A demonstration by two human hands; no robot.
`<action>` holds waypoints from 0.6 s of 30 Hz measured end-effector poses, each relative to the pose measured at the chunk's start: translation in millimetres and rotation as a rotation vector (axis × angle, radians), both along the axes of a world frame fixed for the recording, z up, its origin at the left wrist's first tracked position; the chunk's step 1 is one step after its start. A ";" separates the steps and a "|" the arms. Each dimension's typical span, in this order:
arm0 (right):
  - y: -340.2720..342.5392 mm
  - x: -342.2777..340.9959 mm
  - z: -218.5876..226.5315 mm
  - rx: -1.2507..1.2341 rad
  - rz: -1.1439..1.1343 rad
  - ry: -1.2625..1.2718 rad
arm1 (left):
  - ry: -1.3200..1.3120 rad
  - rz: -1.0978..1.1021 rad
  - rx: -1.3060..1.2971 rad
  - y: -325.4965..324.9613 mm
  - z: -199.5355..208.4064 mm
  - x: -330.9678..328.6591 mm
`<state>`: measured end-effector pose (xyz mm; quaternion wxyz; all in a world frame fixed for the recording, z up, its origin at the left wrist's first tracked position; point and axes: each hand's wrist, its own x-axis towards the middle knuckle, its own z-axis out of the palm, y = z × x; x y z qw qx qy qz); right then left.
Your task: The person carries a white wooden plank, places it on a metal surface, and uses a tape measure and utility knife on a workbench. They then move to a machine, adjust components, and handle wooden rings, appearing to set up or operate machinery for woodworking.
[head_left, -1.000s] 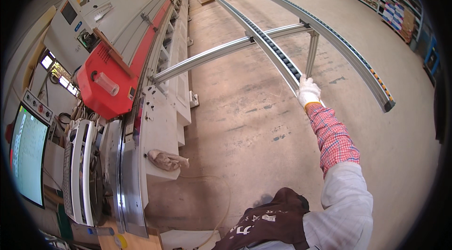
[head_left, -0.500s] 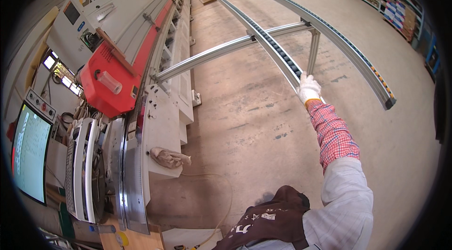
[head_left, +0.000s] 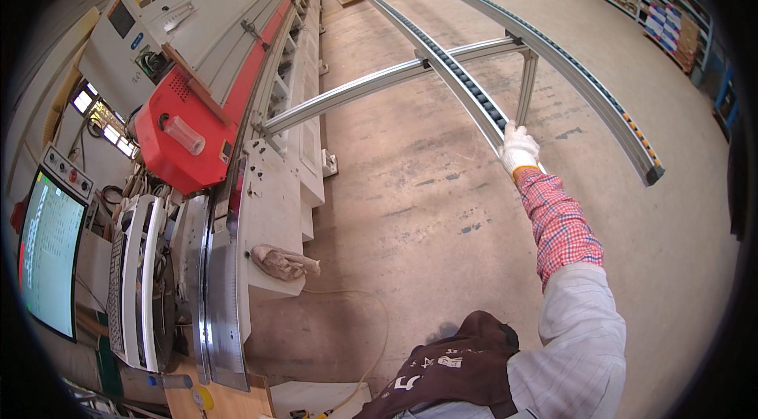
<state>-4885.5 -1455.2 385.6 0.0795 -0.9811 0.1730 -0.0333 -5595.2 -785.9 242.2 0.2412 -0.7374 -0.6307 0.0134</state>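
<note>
My right hand (head_left: 519,147), in a white work glove with a yellow cuff, is closed round the near end of a metal roller rail (head_left: 452,63). Small dark rollers run along the top of that rail, which stretches away from me. Red checked cloth covers my right forearm. A second roller rail (head_left: 588,65), with orange rollers near its end, lies farther right. An aluminium crossbar (head_left: 347,93) links the rails to the machine on the left. My left hand is out of view.
A long white machine (head_left: 170,4) with a red end cover (head_left: 178,135) fills the left side. Nearer stand a lit screen (head_left: 51,249) and a keyboard (head_left: 116,293). A crumpled cloth (head_left: 283,263) lies on the machine's edge. Shelves with stacked goods (head_left: 671,28) stand far right.
</note>
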 end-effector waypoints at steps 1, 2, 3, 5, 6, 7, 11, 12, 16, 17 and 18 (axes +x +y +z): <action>-1.0 1.0 -1.3 -0.005 -0.003 -0.006 | -0.002 0.012 -0.017 -1.5 1.0 1.8; -0.8 1.2 -3.4 -0.006 -0.003 -0.010 | -0.002 0.026 -0.031 -2.9 3.8 2.4; -1.3 1.3 -5.2 -0.005 0.002 -0.018 | -0.001 0.040 -0.045 -4.2 6.2 3.5; -4.5 2.2 -8.4 -0.005 0.011 -0.037 | -0.033 0.074 -0.070 -7.7 9.8 7.9; -6.2 3.4 -10.0 -0.005 0.006 -0.035 | -0.049 0.090 -0.084 -9.4 11.4 10.9; -7.4 4.8 -11.6 -0.006 0.000 -0.034 | -0.041 0.090 -0.102 -10.8 14.2 12.8; -6.4 4.3 -8.6 -0.019 -0.001 -0.016 | 0.030 0.098 -0.103 -21.0 18.7 14.6; -6.7 3.9 -7.0 -0.010 -0.007 -0.016 | 0.057 0.101 -0.084 -23.6 17.7 15.0; -15.7 5.4 -3.1 -0.011 -0.011 -0.025 | 0.005 0.063 -0.019 -26.9 12.0 18.1; -17.7 7.0 -4.3 -0.014 -0.008 -0.028 | -0.015 0.040 0.014 -27.8 8.3 19.7; -14.2 8.6 -5.2 -0.012 -0.007 -0.017 | -0.027 0.013 0.060 -26.1 7.3 16.3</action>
